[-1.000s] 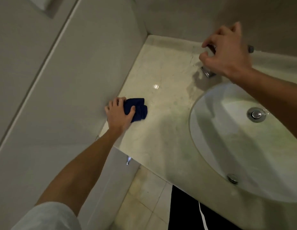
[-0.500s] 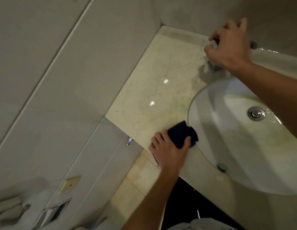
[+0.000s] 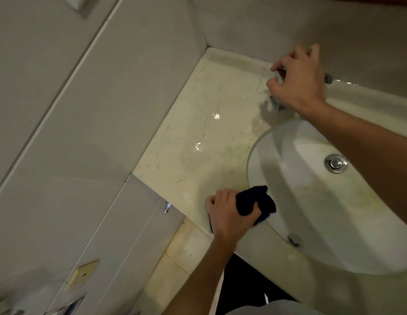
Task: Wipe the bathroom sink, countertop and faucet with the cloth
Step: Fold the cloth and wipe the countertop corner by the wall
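Left hand (image 3: pixel 229 212) is gripping bunched cloth (image 3: pixel 254 202), pressing it at countertop (image 3: pixel 198 142) front edge beside sink (image 3: pixel 311 201) rim | right hand (image 3: pixel 298 83), fingers curled over faucet (image 3: pixel 276 103), grip unclear, probably bracing.

The cloth (image 3: pixel 254 202) lies on the countertop (image 3: pixel 198 137) at the sink (image 3: pixel 311 223) rim's left; the faucet (image 3: pixel 276 104) stands behind

Left grip (image 3: pixel 229 214) clenched; right grip (image 3: pixel 298 85) curled
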